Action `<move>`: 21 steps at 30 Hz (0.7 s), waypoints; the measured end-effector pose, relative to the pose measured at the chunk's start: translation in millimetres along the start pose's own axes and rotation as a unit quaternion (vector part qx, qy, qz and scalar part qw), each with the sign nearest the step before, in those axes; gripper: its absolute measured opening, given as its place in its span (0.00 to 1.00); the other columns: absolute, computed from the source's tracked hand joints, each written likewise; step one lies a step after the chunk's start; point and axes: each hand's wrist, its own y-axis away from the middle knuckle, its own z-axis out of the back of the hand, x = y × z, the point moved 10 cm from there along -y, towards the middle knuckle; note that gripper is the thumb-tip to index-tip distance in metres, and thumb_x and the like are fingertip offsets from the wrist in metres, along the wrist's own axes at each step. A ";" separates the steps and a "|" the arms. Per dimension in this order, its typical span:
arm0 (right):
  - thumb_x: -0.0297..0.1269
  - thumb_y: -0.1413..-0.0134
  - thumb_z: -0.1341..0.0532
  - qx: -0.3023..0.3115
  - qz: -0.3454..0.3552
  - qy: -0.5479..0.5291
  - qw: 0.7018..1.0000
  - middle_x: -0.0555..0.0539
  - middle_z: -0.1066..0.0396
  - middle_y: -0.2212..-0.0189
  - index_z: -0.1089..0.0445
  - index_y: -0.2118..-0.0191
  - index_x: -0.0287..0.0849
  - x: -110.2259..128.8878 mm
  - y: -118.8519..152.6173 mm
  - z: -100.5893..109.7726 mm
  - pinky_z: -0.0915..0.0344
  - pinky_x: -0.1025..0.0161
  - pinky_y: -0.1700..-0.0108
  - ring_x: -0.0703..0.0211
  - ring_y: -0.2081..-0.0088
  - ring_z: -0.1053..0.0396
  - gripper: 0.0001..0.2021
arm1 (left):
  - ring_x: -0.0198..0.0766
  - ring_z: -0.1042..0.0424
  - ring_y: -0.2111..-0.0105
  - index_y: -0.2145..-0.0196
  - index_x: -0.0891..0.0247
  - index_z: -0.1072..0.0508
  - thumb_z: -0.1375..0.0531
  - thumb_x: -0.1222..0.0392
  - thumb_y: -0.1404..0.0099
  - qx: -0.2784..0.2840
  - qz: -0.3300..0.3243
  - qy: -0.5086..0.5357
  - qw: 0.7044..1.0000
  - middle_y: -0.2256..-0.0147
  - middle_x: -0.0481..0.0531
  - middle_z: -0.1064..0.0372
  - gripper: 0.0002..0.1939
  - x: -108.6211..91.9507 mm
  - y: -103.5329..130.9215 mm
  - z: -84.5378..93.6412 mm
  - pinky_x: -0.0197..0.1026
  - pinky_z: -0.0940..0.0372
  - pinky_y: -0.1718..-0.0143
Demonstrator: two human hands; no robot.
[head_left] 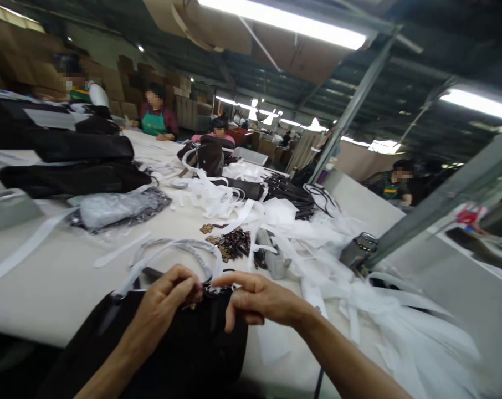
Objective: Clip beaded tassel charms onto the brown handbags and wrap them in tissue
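Note:
A black bag (209,343) stands at the table's near edge, its handles (176,244) wrapped in white strip. At its top edge my left hand (168,302) is closed in a pinch; what lies between the fingertips is too small to make out. Small metal pieces (193,305) show just under those fingertips. My right hand (259,299) reaches in from the right, index finger stretched towards the metal fitting (209,288) on the bag's rim. Its thumb stands apart and the other fingers are curled, with nothing visible in them. Beyond the bag lies a heap of dark and gold metal charms (232,244).
White wrapping strips (384,310) cover the table's right side. A plastic-wrapped bundle (118,208) and stacked black bags (80,149) lie left; black straps (292,194) lie farther back. A lidded grey jar (359,249) stands by a metal post (442,199). Co-workers (154,119) sit beyond.

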 end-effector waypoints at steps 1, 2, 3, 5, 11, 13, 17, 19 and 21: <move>0.40 0.37 0.45 -0.065 0.011 0.024 0.998 0.50 0.24 0.70 0.42 0.38 0.44 2.3 4.2 15.6 0.53 0.71 0.80 0.73 0.83 0.51 0.23 | 0.37 0.31 0.69 0.69 0.61 0.29 0.45 0.52 0.34 -0.025 0.023 0.015 0.999 0.72 0.46 0.30 0.11 11.4 -2.5 10.9 0.36 0.36 0.64; 0.39 0.37 0.46 -0.123 0.016 0.059 0.991 0.51 0.25 0.73 0.40 0.40 0.43 4.2 10.1 28.9 0.54 0.71 0.81 0.72 0.84 0.51 0.21 | 0.37 0.30 0.69 0.69 0.61 0.30 0.44 0.51 0.35 -0.049 0.042 0.023 0.998 0.72 0.46 0.30 0.11 22.4 -4.4 21.2 0.36 0.35 0.65; 0.38 0.37 0.46 -0.164 0.015 0.098 0.982 0.52 0.26 0.75 0.35 0.44 0.42 5.3 16.7 38.1 0.53 0.72 0.81 0.72 0.83 0.50 0.17 | 0.38 0.30 0.69 0.70 0.60 0.30 0.43 0.50 0.36 -0.065 0.059 0.026 0.996 0.72 0.46 0.30 0.12 32.5 -5.6 28.9 0.36 0.35 0.64; 0.37 0.40 0.43 -0.194 -0.002 0.150 0.969 0.52 0.28 0.79 0.27 0.58 0.38 4.3 27.5 44.4 0.50 0.73 0.81 0.72 0.83 0.47 0.11 | 0.38 0.30 0.68 0.70 0.60 0.30 0.42 0.49 0.38 -0.073 0.080 0.016 0.994 0.71 0.46 0.29 0.12 47.2 -5.7 36.6 0.36 0.35 0.63; 0.36 0.52 0.34 -0.232 0.097 0.063 0.966 0.45 0.26 0.63 0.31 0.77 0.37 22.7 40.8 40.6 0.32 0.70 0.72 0.62 0.66 0.28 0.10 | 0.39 0.31 0.70 0.73 0.60 0.31 0.44 0.50 0.37 -0.018 0.091 -0.020 0.996 0.73 0.46 0.30 0.12 58.0 1.8 16.0 0.37 0.36 0.67; 0.36 0.53 0.33 -0.215 0.155 -0.055 0.963 0.43 0.27 0.56 0.36 0.79 0.38 27.7 36.1 34.6 0.27 0.62 0.65 0.52 0.55 0.28 0.13 | 0.37 0.32 0.71 0.73 0.60 0.32 0.45 0.52 0.36 0.028 0.096 -0.036 0.994 0.74 0.45 0.32 0.12 53.5 7.1 -2.3 0.36 0.38 0.68; 0.41 0.51 0.34 -0.220 0.153 -0.217 0.939 0.50 0.28 0.74 0.37 0.76 0.41 20.1 32.2 35.7 0.28 0.62 0.72 0.59 0.73 0.27 0.14 | 0.36 0.32 0.72 0.72 0.61 0.32 0.47 0.59 0.35 0.126 0.074 -0.056 0.988 0.73 0.45 0.32 0.09 31.9 19.0 -34.8 0.36 0.38 0.68; 0.42 0.51 0.33 -0.271 0.109 -0.177 0.940 0.51 0.30 0.77 0.36 0.76 0.40 14.3 42.9 53.6 0.30 0.65 0.75 0.65 0.80 0.32 0.15 | 0.36 0.32 0.71 0.71 0.61 0.32 0.46 0.59 0.35 0.133 0.045 -0.082 0.987 0.72 0.46 0.32 0.08 23.0 18.2 -35.0 0.37 0.38 0.67; 0.44 0.51 0.32 -0.319 0.056 -0.073 0.943 0.48 0.27 0.73 0.31 0.73 0.38 10.8 58.9 78.2 0.30 0.65 0.72 0.64 0.77 0.31 0.14 | 0.37 0.31 0.68 0.68 0.61 0.30 0.46 0.59 0.35 0.094 0.019 -0.143 0.985 0.69 0.47 0.30 0.07 20.2 12.4 -20.9 0.38 0.37 0.64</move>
